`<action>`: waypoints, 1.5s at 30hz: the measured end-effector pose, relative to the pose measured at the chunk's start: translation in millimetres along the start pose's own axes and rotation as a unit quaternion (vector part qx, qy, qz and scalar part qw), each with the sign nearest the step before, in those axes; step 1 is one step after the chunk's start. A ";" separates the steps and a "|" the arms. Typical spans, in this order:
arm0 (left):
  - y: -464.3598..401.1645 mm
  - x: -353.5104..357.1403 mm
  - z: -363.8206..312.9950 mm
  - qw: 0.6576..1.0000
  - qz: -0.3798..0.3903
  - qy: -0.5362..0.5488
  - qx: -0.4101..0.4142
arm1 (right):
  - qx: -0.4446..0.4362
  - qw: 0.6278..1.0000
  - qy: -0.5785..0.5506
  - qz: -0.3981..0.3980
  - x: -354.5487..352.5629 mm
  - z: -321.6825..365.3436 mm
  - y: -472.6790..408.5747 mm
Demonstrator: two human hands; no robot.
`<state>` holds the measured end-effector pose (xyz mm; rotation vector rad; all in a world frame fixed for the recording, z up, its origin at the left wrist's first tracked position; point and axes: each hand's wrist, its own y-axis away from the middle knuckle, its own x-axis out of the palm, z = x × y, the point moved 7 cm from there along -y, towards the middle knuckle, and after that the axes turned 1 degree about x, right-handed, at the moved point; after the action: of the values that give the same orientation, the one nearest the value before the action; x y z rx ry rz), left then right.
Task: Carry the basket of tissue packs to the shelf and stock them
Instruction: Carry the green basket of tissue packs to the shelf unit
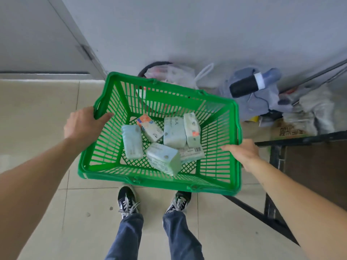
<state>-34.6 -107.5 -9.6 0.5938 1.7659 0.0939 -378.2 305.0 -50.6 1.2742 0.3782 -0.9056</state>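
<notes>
I hold a green plastic basket [105, 166] in front of me, above the floor and my feet. My left hand [82, 124] grips its left rim, thumb inside the wall. My right hand [242, 152] grips the right rim. Several tissue packs lie loose on the basket's bottom: a pale blue one [131, 143] at the left, an orange and white one [150, 127], a pale green one [173, 132], another white and orange one [192, 131], and a tilted green one [163, 158] nearest me. No shelf boards with stock are in sight.
A grey wall stands ahead, with a door frame [82, 45] at the left. Plastic bags [174, 74], a bundle of cloth [262, 94] and cardboard [289, 131] lie on the floor beyond the basket. A dark metal frame [276, 158] stands at the right. Beige tiles lie underfoot.
</notes>
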 end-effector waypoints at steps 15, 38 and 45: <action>119.4 -316.6 -141.8 0.987 -0.094 0.127 0.021 | -0.171 0.976 -0.043 -0.127 -289.5 131.6 196.5; 202.7 -432.2 -379.9 0.940 -0.044 0.088 0.325 | -0.057 0.935 -0.286 -0.203 -472.3 4.9 369.9; 282.0 -394.3 -493.6 0.888 0.013 0.077 0.453 | 0.019 0.892 -0.336 -0.302 -495.9 -127.3 444.9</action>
<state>-333.0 84.5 584.4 1.3011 1.9043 -0.7261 -317.2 615.2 549.5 0.7953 0.1968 -1.8179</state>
